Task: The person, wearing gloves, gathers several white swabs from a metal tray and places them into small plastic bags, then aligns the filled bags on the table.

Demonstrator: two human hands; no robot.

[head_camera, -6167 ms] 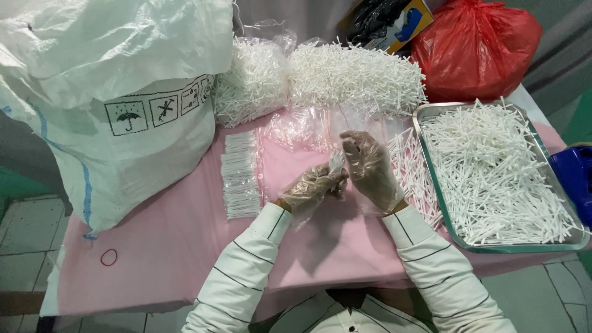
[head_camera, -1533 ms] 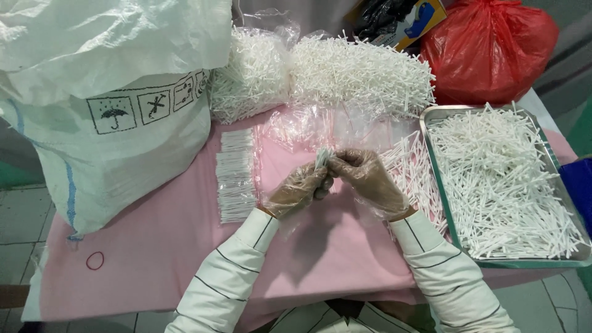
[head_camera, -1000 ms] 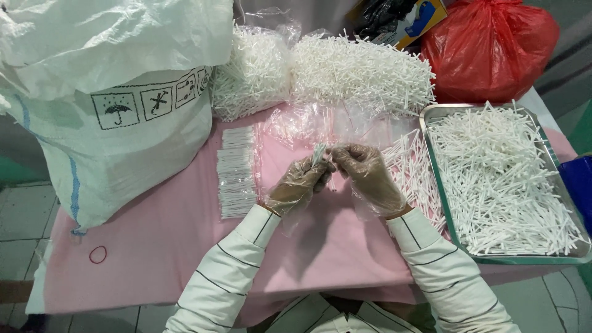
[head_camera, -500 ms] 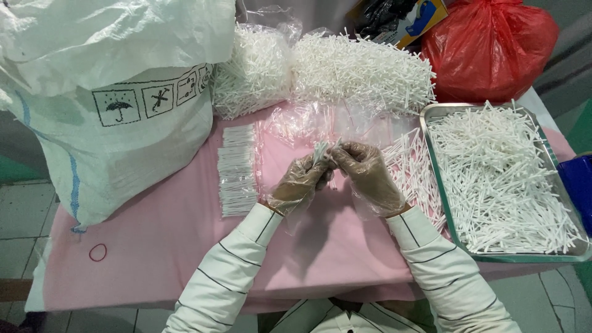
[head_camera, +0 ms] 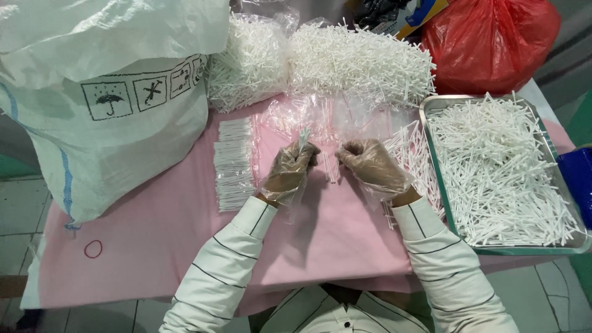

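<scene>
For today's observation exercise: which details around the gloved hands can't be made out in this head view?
- What the left hand grips: fingers hide all but the white tips.
- Whether the right hand holds anything: closed fist.
- Contents of the red bag: opaque, cut by the top edge.
- Blue thing: cropped at the right edge.

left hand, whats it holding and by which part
The left hand pinches a small bunch of white sticks by their lower ends, tips pointing up. The right hand is closed beside it; what it holds cannot be told.
</scene>
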